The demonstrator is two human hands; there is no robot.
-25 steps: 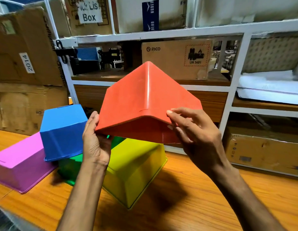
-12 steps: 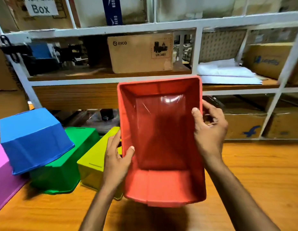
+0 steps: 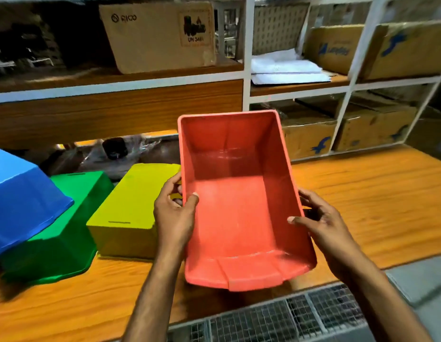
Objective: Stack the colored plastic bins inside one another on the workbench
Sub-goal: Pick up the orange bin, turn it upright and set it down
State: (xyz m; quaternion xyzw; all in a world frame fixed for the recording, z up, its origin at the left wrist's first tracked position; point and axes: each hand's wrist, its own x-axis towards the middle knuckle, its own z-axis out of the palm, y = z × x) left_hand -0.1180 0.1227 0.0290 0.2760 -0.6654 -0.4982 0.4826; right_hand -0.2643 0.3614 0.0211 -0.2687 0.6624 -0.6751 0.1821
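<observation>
An orange-red bin (image 3: pixel 239 206) sits open side up over the wooden workbench (image 3: pixel 362 198), low and near its front edge. My left hand (image 3: pixel 173 213) grips its left rim, thumb inside. My right hand (image 3: pixel 318 223) holds the right rim, thumb over the edge. Left of it a yellow bin (image 3: pixel 133 208) lies upside down on the bench. Beside that is an upside-down green bin (image 3: pixel 66 223), with a blue bin (image 3: pixel 19 203) tilted on top of it at the far left.
White shelving (image 3: pixel 246 77) behind the bench holds cardboard boxes (image 3: pixel 160 33) and folded white sheets (image 3: pixel 286 67). A dark jar in plastic wrap (image 3: pixel 114 149) lies under the lower shelf. A wire-mesh rack (image 3: pixel 288 319) sits below the bench's front edge.
The orange-red bin went from upside down and raised to open side up, then came down toward the bench. The view has dropped and shifted right, so the pink bin is out of sight.
</observation>
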